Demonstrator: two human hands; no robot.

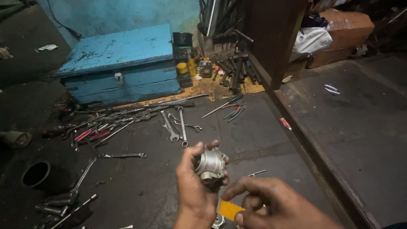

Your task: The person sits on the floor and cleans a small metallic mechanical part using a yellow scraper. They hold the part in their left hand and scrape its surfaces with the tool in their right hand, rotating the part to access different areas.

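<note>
Two hands low in the head view, over a dark, stained floor. Left hand (pixel 196 186) clenched around a small silver metal housing (pixel 210 164), raised at the middle of the frame, thumb across its top. Right hand (pixel 275 203) just beside and below, fingers curled, pinching a yellow-orange piece (pixel 230 210), possibly sandpaper, near but not touching the housing. Behind, scattered spanners (pixel 176 125) and pliers (pixel 233 111) across the floor. Farther back, a worn blue wooden toolbox (pixel 121 63), shut. At left, a dark round pipe opening (pixel 36 174). At far right, cardboard boxes (pixel 343 36) under a white bag.
</note>
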